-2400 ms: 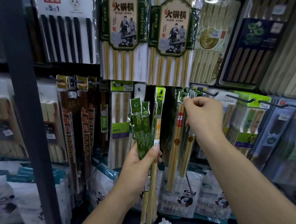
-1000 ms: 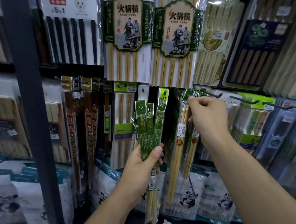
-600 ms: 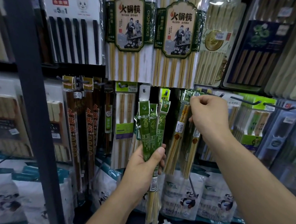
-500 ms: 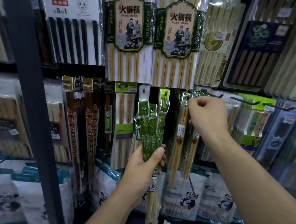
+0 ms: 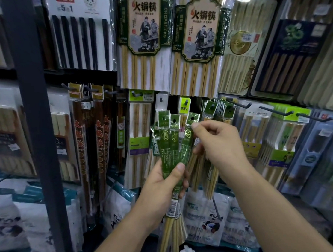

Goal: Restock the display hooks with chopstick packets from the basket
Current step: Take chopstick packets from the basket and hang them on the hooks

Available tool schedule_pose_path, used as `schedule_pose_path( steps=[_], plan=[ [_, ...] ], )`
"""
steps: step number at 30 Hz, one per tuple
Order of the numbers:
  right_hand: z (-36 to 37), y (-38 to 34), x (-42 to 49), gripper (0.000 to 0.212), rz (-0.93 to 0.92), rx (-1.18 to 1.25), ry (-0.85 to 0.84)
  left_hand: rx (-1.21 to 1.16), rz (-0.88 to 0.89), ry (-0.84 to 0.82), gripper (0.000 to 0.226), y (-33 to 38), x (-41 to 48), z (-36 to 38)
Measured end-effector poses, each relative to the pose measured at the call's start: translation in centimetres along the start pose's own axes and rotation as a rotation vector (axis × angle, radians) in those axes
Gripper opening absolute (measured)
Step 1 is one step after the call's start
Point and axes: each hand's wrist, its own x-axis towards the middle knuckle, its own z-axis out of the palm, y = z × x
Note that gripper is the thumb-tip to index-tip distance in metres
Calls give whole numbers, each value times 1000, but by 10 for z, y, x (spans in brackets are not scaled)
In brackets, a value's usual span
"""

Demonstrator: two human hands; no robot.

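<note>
My left hand (image 5: 164, 186) grips a fanned bunch of green chopstick packets (image 5: 170, 145) at mid-length, their bamboo ends hanging below my fist. My right hand (image 5: 217, 146) pinches the top of the rightmost packet in the bunch (image 5: 188, 135), just under its hang hole. Behind my right hand, matching green packets (image 5: 217, 111) hang on a display hook (image 5: 213, 106). The basket is out of view.
Large chopstick packs (image 5: 145, 39) hang on the upper row. Bare dark hooks (image 5: 239, 105) jut out to the right. A dark shelf upright (image 5: 35, 118) crosses the left side. Panda-printed bags (image 5: 205, 217) line the bottom shelf, with a crumpled paper scrap (image 5: 188, 251) in front.
My right hand left the hanging packets on the hook and came down and left to the bunch, where it now pinches the rightmost packet's top. My left hand stayed in place.
</note>
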Motion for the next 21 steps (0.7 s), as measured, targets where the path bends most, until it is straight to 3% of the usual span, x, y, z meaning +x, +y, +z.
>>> schedule_pose_path(
  steps=[4, 8, 11, 17, 21],
  plan=[
    [5, -2, 0, 23, 52, 149, 10, 5, -18, -1, 17, -2, -1, 1],
    [-6, -5, 8, 21, 113, 177, 86, 39, -34, 62, 43, -4, 1, -5],
    [-13, -9, 14, 21, 104, 159, 155, 22, -38, 81, 19, -3, 1, -6],
    [-16, -8, 21, 17, 131, 175, 255, -27, -38, 98, 28, -5, 2, -6],
    [-18, -7, 23, 20, 139, 166, 266, -58, -41, 122, 83, -7, 0, -9]
  ],
)
